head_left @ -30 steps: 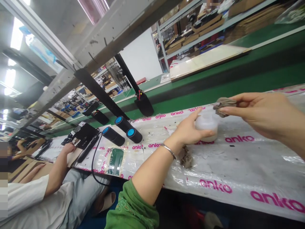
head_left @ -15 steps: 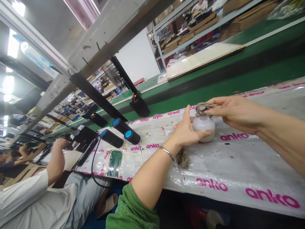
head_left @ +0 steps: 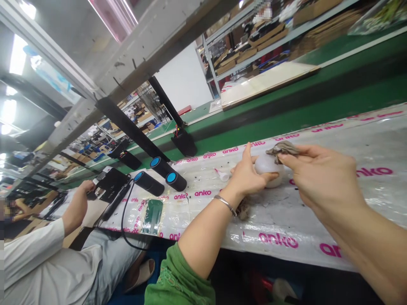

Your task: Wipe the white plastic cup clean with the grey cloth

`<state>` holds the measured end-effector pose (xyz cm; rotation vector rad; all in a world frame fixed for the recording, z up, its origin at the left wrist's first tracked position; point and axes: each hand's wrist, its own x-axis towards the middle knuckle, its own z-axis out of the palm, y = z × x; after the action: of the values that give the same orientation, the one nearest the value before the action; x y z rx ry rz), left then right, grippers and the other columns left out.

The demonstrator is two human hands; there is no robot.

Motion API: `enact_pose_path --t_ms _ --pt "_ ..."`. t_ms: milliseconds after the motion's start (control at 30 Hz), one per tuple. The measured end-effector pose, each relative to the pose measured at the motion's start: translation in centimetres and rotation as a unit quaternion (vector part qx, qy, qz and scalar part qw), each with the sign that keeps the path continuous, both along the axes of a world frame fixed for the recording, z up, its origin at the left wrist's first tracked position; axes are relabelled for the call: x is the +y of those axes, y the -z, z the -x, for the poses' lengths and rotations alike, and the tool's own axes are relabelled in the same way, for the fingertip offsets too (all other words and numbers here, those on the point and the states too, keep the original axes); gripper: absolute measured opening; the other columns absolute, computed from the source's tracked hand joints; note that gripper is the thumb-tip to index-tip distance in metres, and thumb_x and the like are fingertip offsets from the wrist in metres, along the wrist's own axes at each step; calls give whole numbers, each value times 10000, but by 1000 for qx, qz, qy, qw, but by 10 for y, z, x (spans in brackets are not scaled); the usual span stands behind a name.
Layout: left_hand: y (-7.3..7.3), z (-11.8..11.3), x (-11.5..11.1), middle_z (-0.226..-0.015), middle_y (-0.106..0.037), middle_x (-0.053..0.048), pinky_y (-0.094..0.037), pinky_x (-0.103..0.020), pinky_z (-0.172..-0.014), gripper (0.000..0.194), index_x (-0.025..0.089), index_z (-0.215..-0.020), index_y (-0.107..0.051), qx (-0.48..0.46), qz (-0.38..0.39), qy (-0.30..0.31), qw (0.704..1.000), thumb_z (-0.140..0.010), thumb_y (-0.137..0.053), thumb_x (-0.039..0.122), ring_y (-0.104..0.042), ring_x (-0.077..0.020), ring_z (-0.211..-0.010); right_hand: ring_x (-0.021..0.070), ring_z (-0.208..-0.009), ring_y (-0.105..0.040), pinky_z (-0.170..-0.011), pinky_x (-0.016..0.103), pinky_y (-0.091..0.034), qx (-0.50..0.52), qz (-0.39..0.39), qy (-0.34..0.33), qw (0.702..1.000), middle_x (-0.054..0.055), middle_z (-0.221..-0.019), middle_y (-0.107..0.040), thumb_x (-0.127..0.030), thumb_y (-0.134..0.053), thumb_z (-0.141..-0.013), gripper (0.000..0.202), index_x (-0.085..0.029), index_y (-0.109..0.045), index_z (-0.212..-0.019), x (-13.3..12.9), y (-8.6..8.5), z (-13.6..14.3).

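A round, whitish translucent bottle [head_left: 269,169] stands on the plastic-covered bench printed with pink "anko" lettering. Wrapped around its left side is my left hand [head_left: 249,173], the thumb across its front. Pinched in the fingers of my right hand [head_left: 314,165] is a crumpled grey-brown rag [head_left: 282,148], touching the top of the bottle and hiding its mouth. A second brown rag [head_left: 244,209] lies under my left wrist. Just left of my left hand, a small white-and-pink nozzle-like item [head_left: 221,174] rests on the bench.
Three black cylinders with blue ends, one of them here [head_left: 149,183], stand to the left. A black box [head_left: 111,184] with a cable is near a co-worker's hand [head_left: 85,186]. Behind the bench runs a green belt [head_left: 286,106] with black parts on it. A slanted metal beam crosses above.
My right hand has moved slightly right and turned, with the rag still in it. The bottle now leans a little or sits slightly further left. The co-worker's hand has shifted at the black box.
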<state>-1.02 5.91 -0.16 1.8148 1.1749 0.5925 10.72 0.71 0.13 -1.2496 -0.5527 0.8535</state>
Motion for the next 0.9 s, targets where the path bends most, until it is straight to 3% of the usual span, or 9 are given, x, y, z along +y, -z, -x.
enact_pose_path --t_ms 133,267,367,500,600,667,733,800,900 --pt "5 -1 2 -1350 -629 -123 -343 -495 -1117 1121 225 -1579 -68 4 -11 -14 1000 -733 -780 412 -584 -298 -1245 118 -856 -655 -685 97 -532 74 4 -12 997 47 -1000 -667 -259 -772 -572 435 -135 -700 -982 -12 -5 14" --pt "1 1 2 -1453 -542 -152 -305 -498 -1145 1125 247 -1563 -128 -6 -45 9 999 -701 -821 450 -511 -306 -1347 136 -1033 -628 -773 75 -533 154 -3 -66 986 58 -1093 -649 -304 -818 -450 500 -132 -683 -900 -17 -1 -1" --pt "-3 6 3 -1549 -420 -174 -270 -527 -1154 1114 253 -1546 -186 8 -130 1 991 -676 -830 517 -406 -312 -1433 160 -1069 -608 -711 107 -553 179 8 -107 978 81 -1162 -624 -334 -891 -375 600 -134 -688 -903 -20 2 -22" --pt "-8 15 4 -1544 -435 -133 -200 -605 -1146 1101 301 -1536 -218 83 -249 20 965 -656 -832 546 -401 -325 -1413 153 -1037 -606 -698 136 -575 182 10 -126 975 62 -1159 -619 -404 -951 -374 634 -172 -702 -910 -27 4 -40" --pt "-18 18 0 -1580 -384 -105 -215 -600 -1135 1125 337 -1519 -257 141 -284 24 948 -595 -872 518 -372 -343 -1412 151 -1042 -606 -740 139 -583 176 12 -117 977 52 -1149 -619 -373 -958 -362 625 -185 -690 -893 -31 3 -44" --pt "-28 18 -9 -1555 -418 -85 -255 -546 -1137 998 325 -1468 -347 133 -295 10 946 -623 -861 462 -391 -325 -1392 160 -1027 -614 -759 151 -586 169 18 -101 980 54 -1136 -623 -337 -954 -325 623 -180 -669 -856 -34 2 -44" --pt "-39 17 -22 -1456 -520 -70 -319 -457 -1127 741 277 -1364 -461 64 -280 -9 958 -711 -795 378 -465 -271 -1323 186 -982 -630 -726 160 -585 157 31 -85 983 75 -1109 -631 -298 -940 -275 630 -168 -665 -827 -36 1 -43" --pt "-49 13 -35 -1353 -589 -59 -428 -366 -1038 549 247 -1258 -540 -14 -210 -13 978 -761 -744 357 -557 -220 -1191 207 -886 -643 -652 162 -576 139 48 -68 987 103 -1050 -643 -282 -919 -229 634 -156 -690 -807 -38 -1 -40" --pt "-58 6 -49 -1262 -641 -51 -521 -285 -787 567 250 -1202 -591 -43 -59 18 997 -716 -780 472 -629 -177 -951 189 -733 -623 -551 153 -547 86 77 -26 993 99 -909 -655 -284 -901 -202 593 -164 -734 -758 -45 -5 -34"
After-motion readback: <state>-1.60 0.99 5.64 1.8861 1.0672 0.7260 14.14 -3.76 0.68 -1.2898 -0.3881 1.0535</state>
